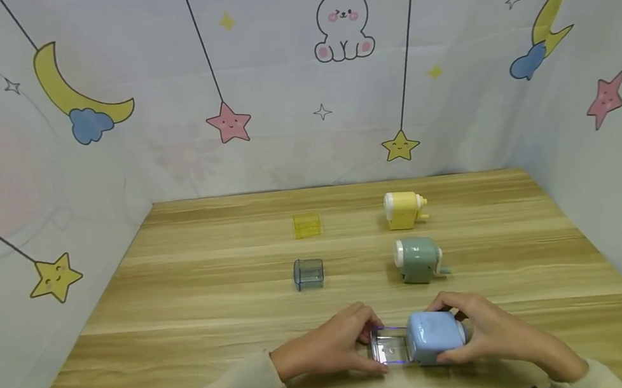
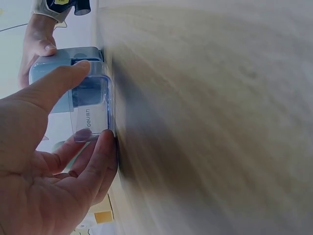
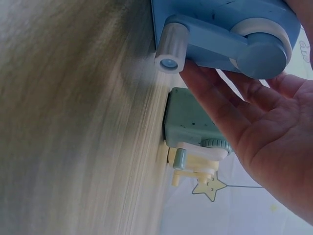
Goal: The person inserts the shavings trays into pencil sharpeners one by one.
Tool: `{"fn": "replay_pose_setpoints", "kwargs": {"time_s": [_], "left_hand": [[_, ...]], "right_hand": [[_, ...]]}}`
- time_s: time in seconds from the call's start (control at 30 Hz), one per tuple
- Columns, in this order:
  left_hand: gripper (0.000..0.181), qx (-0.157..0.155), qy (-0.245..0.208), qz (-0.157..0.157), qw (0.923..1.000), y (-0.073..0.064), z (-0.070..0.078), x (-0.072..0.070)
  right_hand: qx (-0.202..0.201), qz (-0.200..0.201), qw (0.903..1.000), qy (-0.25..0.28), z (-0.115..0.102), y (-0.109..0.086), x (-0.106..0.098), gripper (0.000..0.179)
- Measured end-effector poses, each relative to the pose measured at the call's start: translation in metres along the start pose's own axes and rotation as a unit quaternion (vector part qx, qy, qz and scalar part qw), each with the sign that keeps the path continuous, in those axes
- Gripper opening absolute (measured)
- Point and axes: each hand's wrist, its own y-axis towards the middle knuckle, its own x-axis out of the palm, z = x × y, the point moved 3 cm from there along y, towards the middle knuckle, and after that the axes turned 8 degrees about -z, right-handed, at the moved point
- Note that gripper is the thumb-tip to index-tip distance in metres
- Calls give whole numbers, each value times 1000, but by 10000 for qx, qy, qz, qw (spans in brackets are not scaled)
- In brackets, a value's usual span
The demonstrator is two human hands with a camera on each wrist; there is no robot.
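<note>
Near the front of the table a blue crank pencil sharpener (image 1: 435, 336) stands on the wood, its crank (image 3: 210, 38) facing right. My right hand (image 1: 490, 330) grips its body from the right, thumb in front and fingers behind. A clear shavings drawer (image 1: 392, 346) sticks out of its left side, its near end still inside the body. My left hand (image 1: 336, 343) pinches the drawer's outer end between thumb and fingers. In the left wrist view, lettering shows on the drawer wall (image 2: 93, 120).
Behind stand a green sharpener (image 1: 418, 260) and a yellow sharpener (image 1: 403, 210). To their left lie a bluish transparent drawer (image 1: 309, 273) and a yellow transparent drawer (image 1: 307, 225). Printed cloth walls (image 1: 294, 151) border the wooden table (image 1: 194, 284) at the back and sides.
</note>
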Motion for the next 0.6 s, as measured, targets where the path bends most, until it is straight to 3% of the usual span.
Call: {"fn": "replay_pose_setpoints", "kwargs": {"time_s": [0.6], "left_hand": [[55,143,8,133,9998,9,8,2]], "right_hand": [[-16,-24,10000,64,1,0,0,50]]}}
